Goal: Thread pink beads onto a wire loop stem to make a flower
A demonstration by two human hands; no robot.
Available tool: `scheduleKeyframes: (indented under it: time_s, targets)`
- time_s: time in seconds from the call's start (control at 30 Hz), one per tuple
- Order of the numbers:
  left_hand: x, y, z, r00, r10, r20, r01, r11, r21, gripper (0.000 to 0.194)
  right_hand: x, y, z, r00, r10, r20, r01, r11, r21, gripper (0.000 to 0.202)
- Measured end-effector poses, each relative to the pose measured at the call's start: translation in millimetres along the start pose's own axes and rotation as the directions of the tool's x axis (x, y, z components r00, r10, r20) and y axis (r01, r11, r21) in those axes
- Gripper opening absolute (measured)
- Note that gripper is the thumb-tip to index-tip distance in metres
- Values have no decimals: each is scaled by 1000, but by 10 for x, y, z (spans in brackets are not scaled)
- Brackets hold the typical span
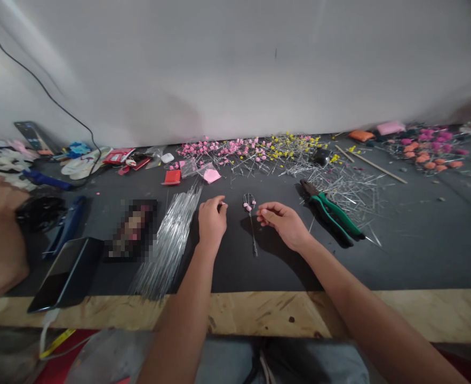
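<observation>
On the dark table top, between my hands, lies a twisted wire stem [253, 234] with looped wires at its top and small pink lumps [247, 207] on it. My left hand [212, 221] is left of it, thumb and forefinger closed on a tiny pale pink piece [224, 204], mostly hidden by the fingers. To the right of the stem is my right hand [281, 220], its fingertips pinched together close to the loops. Whatever it may hold is too small to make out. A bundle of straight silver wires [167, 242] lies left of my left hand.
Green-handled pliers [335, 216] lie at right beside loose wires [351, 189]. Pink-tipped wires [219, 149], yellow-tipped wires [295, 143] and orange lumps [421, 156] line the back. A phone [67, 272] and another person's arm [1, 240] are at left.
</observation>
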State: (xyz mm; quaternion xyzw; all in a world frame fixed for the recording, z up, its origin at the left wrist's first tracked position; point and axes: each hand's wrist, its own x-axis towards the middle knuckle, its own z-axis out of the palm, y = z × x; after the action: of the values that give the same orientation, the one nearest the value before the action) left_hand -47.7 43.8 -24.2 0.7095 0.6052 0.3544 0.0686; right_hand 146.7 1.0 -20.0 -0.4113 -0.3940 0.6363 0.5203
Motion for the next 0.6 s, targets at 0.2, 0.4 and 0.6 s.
scheduleKeyframes:
  time_s: [0.2, 0.4, 0.6]
  targets:
    - [33, -22, -15, 999, -19, 29, 16, 995, 100, 20, 1, 0, -8, 1000, -25, -7, 24, 999, -22, 17]
    - [50, 10, -39, 1000, -5, 17, 3, 998, 68, 24, 6, 6, -10, 1000, 14, -7, -14, 1000, 17, 20]
    - [3, 20, -61, 991, -113, -78, 111, 993, -32, 23, 0, 4, -7, 1000, -5, -19, 5, 1000, 21, 16]
